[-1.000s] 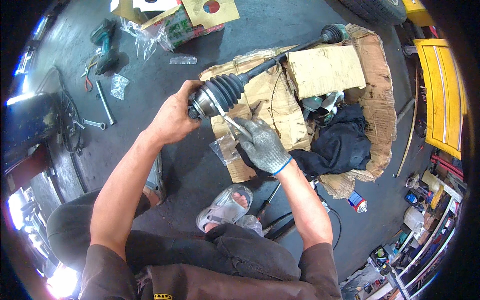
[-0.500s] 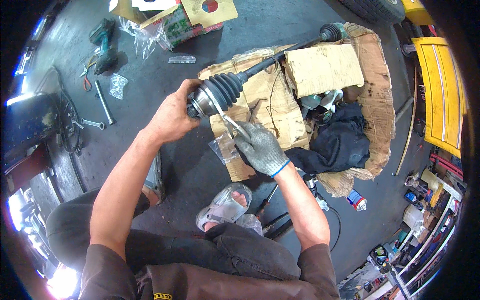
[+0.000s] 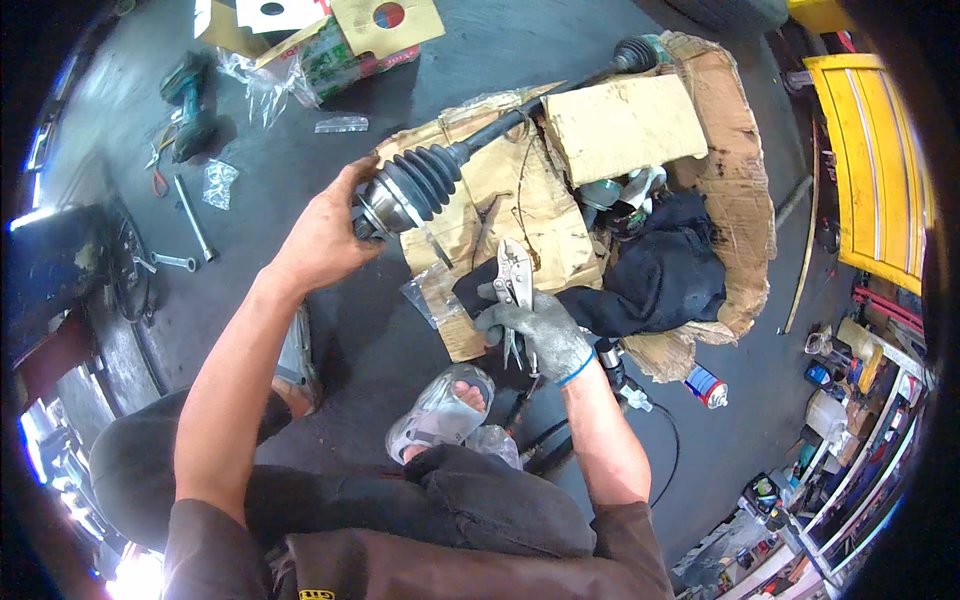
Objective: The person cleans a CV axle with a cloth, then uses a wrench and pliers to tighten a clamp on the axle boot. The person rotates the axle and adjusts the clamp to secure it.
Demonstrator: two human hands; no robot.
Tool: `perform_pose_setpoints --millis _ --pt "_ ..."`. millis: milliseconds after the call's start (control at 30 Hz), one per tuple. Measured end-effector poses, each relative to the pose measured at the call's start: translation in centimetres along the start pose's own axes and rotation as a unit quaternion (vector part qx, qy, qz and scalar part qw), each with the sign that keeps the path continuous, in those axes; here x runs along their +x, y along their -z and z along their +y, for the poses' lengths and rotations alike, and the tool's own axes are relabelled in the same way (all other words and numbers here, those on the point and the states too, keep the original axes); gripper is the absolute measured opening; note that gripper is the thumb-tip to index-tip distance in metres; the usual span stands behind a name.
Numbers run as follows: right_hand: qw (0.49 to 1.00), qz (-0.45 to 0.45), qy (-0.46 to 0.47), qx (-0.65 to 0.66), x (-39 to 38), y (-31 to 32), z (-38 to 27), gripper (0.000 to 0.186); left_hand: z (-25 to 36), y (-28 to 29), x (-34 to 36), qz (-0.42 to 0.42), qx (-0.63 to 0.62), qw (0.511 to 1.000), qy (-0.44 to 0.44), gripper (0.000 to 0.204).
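My bare left hand (image 3: 322, 238) grips the metal joint end of a drive axle (image 3: 425, 185) with a ribbed black rubber boot. The shaft slants away to the far right, over the cardboard. A thin metal band (image 3: 434, 246) sticks out from the boot's large end, its tail free and pointing toward me. Nearer me and to the right, my gloved right hand (image 3: 542, 338) is closed around silver locking pliers (image 3: 515, 272). The pliers' jaws point away from me, apart from the axle and the band.
Flattened, stained cardboard (image 3: 575, 240) lies beneath the axle, with a black cloth (image 3: 665, 275) on it. At left are a cordless power tool (image 3: 190, 108), a long metal bar (image 3: 194, 217) and a wrench (image 3: 176, 262). A spray can (image 3: 707, 386) and a yellow cabinet (image 3: 870, 160) are at right.
My right hand has left the metal band at the boot and drawn back toward me, and locking pliers now show in it. The left hand still holds the axle.
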State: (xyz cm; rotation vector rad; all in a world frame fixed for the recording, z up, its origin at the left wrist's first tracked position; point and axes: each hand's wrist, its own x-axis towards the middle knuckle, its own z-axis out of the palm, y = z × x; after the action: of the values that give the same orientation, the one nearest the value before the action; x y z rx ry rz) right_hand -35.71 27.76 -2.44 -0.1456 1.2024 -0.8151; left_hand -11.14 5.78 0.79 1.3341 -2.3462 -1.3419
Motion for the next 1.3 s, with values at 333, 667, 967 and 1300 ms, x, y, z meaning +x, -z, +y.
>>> perform_pose_setpoints --millis 333,667,967,1300 --pt "0.965 -0.008 0.132 0.227 -3.0 0.0 1.2 0.055 6.6 -2.8 -4.7 0.178 0.026 0.954 -0.242 0.033" --pt "0.933 0.115 0.230 0.251 -4.6 -2.0 1.3 0.045 12.7 -13.7 -12.2 -0.228 -0.077 0.971 0.004 0.031" --pt "0.931 0.223 0.268 0.109 -4.9 -4.6 2.4 0.042 10.5 -14.1 -11.4 -0.197 -0.112 0.972 0.062 0.026" --pt "0.927 0.207 0.305 0.070 -3.7 -4.3 2.3 0.049 8.2 -14.5 -11.4 -0.277 -0.222 0.926 0.127 0.039"
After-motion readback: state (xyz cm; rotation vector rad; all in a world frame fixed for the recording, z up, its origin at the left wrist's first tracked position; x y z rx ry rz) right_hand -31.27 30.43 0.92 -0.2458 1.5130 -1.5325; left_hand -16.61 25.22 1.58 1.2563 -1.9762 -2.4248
